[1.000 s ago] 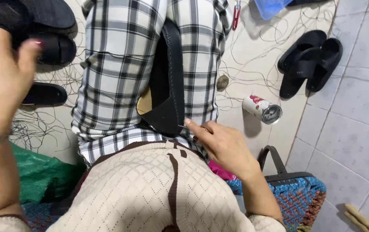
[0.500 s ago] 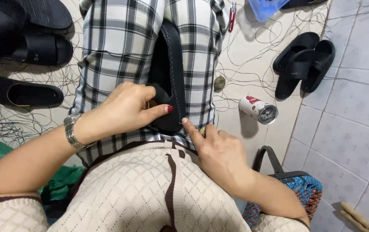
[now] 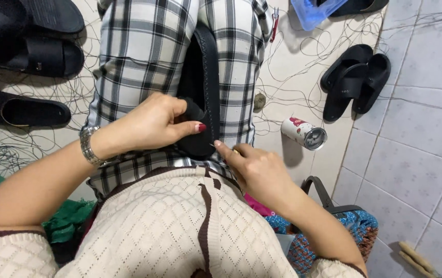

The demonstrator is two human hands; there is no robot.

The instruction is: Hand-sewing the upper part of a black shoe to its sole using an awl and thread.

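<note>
A black shoe [image 3: 206, 67] stands upright between my knees, against my checked trousers [image 3: 143, 51]. My left hand [image 3: 151, 123], with a metal watch on the wrist, grips the shoe's near end with thumb and fingers. My right hand [image 3: 254, 167] is closed just right of that end, pinching something thin like a needle at the shoe's edge; the needle itself is barely visible.
Black sandals [image 3: 25, 56] lie at the left, and a black pair [image 3: 352, 80] at the right. Loose thread [image 3: 293, 87] is strewn over the tiled floor. A tipped can [image 3: 304, 134], a blue tub [image 3: 311, 11], small clippers [image 3: 274, 20] and a woven bag [image 3: 334, 231] lie nearby.
My left hand came down from the upper left onto the shoe and now grips its near end. My right hand stayed at the shoe's edge and closed its fingers.
</note>
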